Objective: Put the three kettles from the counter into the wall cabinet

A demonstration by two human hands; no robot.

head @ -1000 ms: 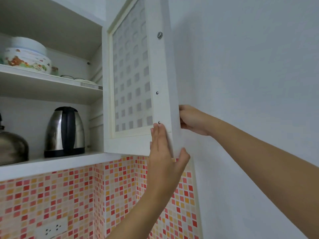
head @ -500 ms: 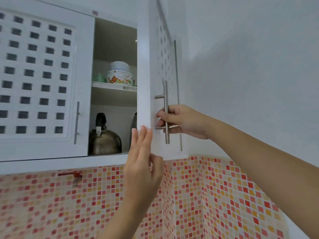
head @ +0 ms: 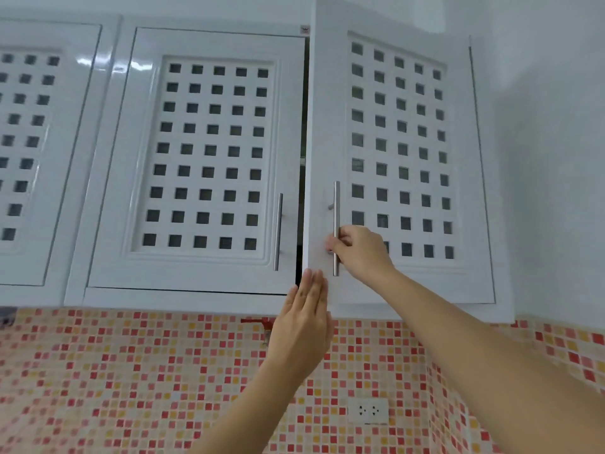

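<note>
Right hand (head: pixel 355 249) is wrapped around the lower part of the metal bar handle (head: pixel 336 224) on the right-hand cabinet door (head: pixel 402 283), fingers curled round it, so that one is definitely grasping. Left hand (head: pixel 302 317) is flat and released, fingers straight and together, with the fingertips pressed up against the bottom corner of that same door, at about 7 o'clock from the handle. It isn't gripping anything, just bracing the edge.

The door is nearly shut. There's only a thin dark gap (head: pixel 302 152) running down between it and the neighbouring door (head: pixel 209 158) at 9 o'clock, which is fully closed with its own handle (head: pixel 278 231) untouched.

As for the kettles: can't see a single one right now. The gap is too narrow and dark to make out anything inside the wall cabinet, and the little square openings in the doors don't show anything I could name. The bench isn't in shot at all, just the red and orange mosaic tiles (head: pixel 131 371) and a wall socket (head: pixel 368 411) down at 5 o'clock from the hands.

So my guess is this is the tail end of the job. With both hands empty of kettles and busy on the door, I'd say the loading is done and closing up is what's left. Can't confirm all three are in there from this angle, though.
</note>
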